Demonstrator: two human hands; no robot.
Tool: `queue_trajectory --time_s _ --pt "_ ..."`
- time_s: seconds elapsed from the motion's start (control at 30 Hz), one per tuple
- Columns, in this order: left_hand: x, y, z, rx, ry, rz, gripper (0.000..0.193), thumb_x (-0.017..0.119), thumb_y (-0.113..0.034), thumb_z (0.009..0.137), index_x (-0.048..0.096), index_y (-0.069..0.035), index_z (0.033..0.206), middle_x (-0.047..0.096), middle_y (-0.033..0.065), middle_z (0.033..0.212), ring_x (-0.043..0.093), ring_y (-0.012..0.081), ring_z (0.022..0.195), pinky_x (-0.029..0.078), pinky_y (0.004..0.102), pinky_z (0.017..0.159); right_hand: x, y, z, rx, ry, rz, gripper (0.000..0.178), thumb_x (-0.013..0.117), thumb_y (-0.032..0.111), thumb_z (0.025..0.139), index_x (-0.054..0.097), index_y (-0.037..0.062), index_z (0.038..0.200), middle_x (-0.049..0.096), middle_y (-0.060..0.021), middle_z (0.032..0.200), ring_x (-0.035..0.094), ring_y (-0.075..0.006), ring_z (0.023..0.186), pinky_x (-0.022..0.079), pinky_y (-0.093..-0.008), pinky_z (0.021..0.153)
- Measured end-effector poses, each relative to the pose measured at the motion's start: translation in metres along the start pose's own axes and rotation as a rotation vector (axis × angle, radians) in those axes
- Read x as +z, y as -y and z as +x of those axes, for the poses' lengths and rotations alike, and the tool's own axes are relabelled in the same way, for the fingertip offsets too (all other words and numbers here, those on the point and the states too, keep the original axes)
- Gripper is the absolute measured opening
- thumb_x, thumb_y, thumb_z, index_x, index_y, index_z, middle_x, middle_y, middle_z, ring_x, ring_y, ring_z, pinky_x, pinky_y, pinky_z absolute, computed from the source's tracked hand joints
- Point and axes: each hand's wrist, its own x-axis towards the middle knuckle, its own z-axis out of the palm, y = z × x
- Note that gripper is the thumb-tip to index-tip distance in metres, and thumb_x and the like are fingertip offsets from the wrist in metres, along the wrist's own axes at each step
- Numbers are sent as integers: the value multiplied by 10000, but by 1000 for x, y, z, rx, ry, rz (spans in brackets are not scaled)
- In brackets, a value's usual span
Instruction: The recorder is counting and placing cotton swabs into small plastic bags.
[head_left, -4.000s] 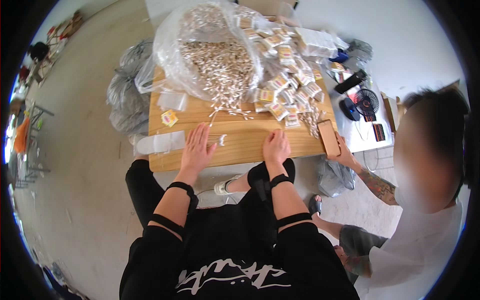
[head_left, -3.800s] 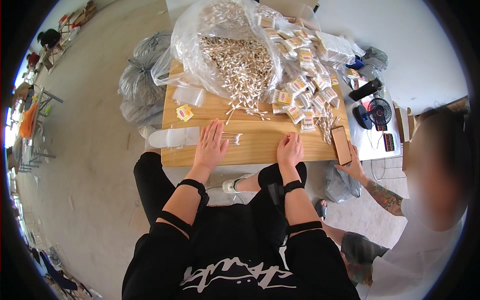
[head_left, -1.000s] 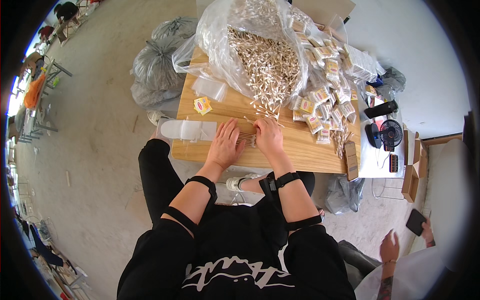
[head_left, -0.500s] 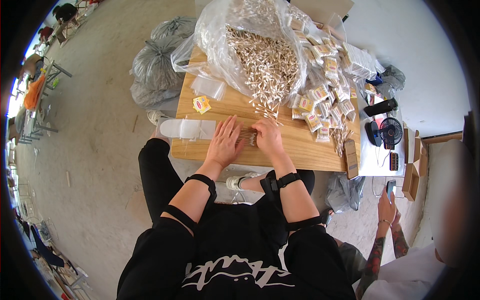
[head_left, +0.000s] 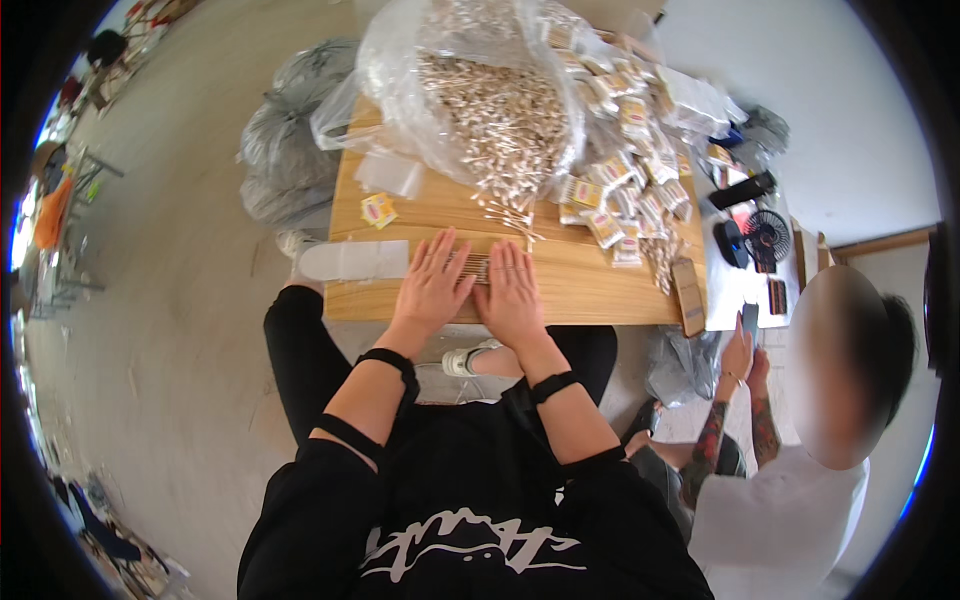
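Note:
A row of cotton swabs lies side by side on the wooden table, showing between my two hands. My left hand rests flat over its left end, fingers stretched out. Against the other end lies my right hand, also flat with straight fingers. The palms hide part of the row. To the left of my left hand is a white strip with a rounded end. Beyond it are small yellow-and-white label cards and clear small bags. Several loose swabs are scattered beyond my right hand.
A large clear bag of swabs spills across the table's far side. Filled swab packs are heaped to its right. A phone lies at the right edge. A fan stands further right, near a seated person holding a phone.
My right hand has flattened out from a curled pose at the row's right end. My left hand stays flat on the swabs. The whole view has shifted slightly.

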Motion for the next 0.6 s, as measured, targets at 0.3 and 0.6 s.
queue_trajectory --time_s 0.3,0.6 --pt "2 7 -4 71 112 91 617 505 -355 966 368 -71 1496 286 177 1584 273 323 1467 193 497 1203 11 15 -1 -11 45 -34 660 510 324 930 379 -55 1454 374 -231 1526 284 -339 1464 160 -486 1215" --pt "5 8 1 -3 161 159 597 416 -381 1011 354 -51 1505 288 133 1593 252 269 1482 177 461 1217 19 24 2 46 -9 27 571 488 234 925 433 -3 1442 399 -173 1526 316 -302 1451 193 -474 1209"
